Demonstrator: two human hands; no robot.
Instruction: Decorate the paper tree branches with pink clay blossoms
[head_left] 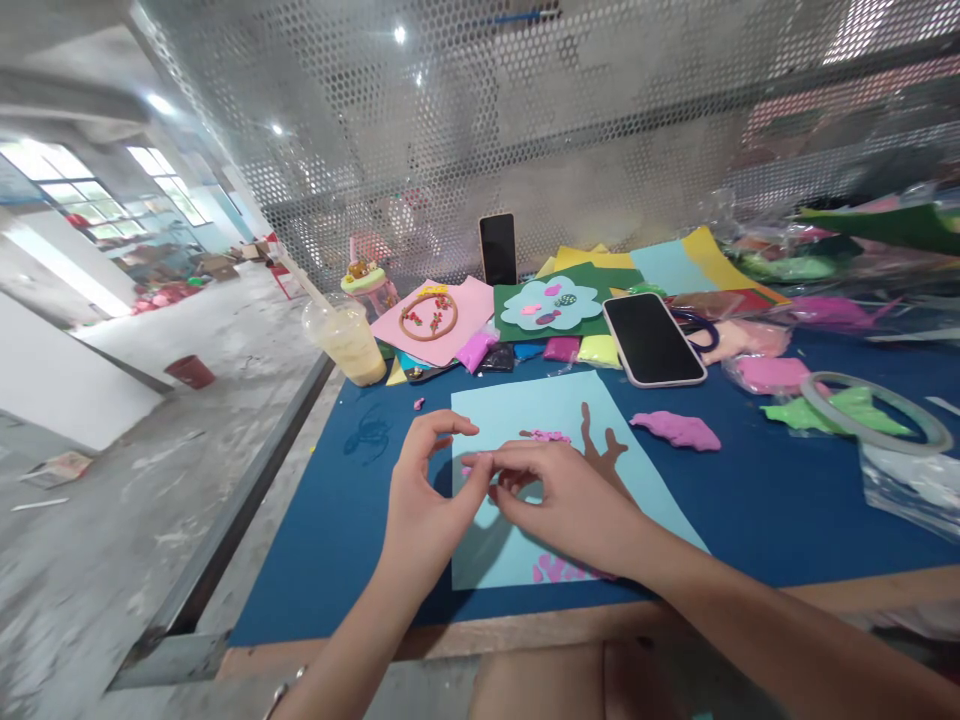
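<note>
Pale-blue paper [474,565] is lying on the bench [315,560] before you | your left hand [429,500] is curving loosely wide over it | your right hand [574,505] is forming a narrow curl, grip unclear | brown branch [604,462] and pink bits [556,569] are covering parts, bare areas are remaining

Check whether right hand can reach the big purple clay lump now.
Likely yes: the purple clay lump lies uncovered on the blue mat, with nothing standing between it and the right hand.
</note>
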